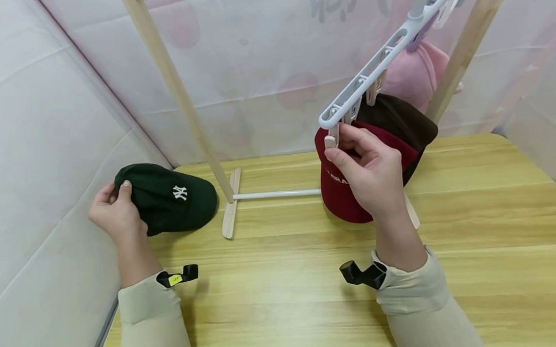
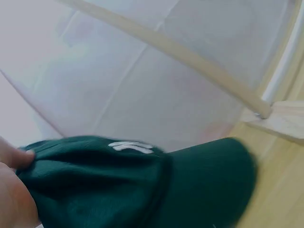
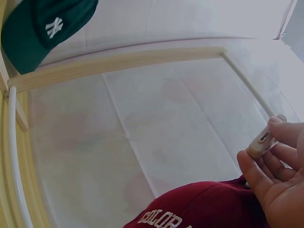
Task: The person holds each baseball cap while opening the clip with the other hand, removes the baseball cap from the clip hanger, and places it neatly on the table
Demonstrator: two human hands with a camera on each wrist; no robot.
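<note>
A dark green cap (image 1: pixel 168 197) with a white logo lies on the wooden table (image 1: pixel 282 296) at the left. My left hand (image 1: pixel 116 212) grips its back edge, thumb on top; the left wrist view shows the same cap (image 2: pixel 142 185) close up. My right hand (image 1: pixel 367 173) pinches a beige clip (image 1: pixel 333 139) at the low end of a white clip hanger (image 1: pixel 371 70), just above a dark red cap (image 1: pixel 340 194). The right wrist view shows that clip (image 3: pixel 262 143) between thumb and fingers and the red cap (image 3: pixel 199 209) below.
A brown cap (image 1: pixel 402 120) and a pink cap (image 1: pixel 414 74) hang from the same hanger behind the red one. A wooden rack (image 1: pixel 183 100) with a white crossbar (image 1: pixel 276 194) stands mid-table. White fabric walls close in at left, back and right.
</note>
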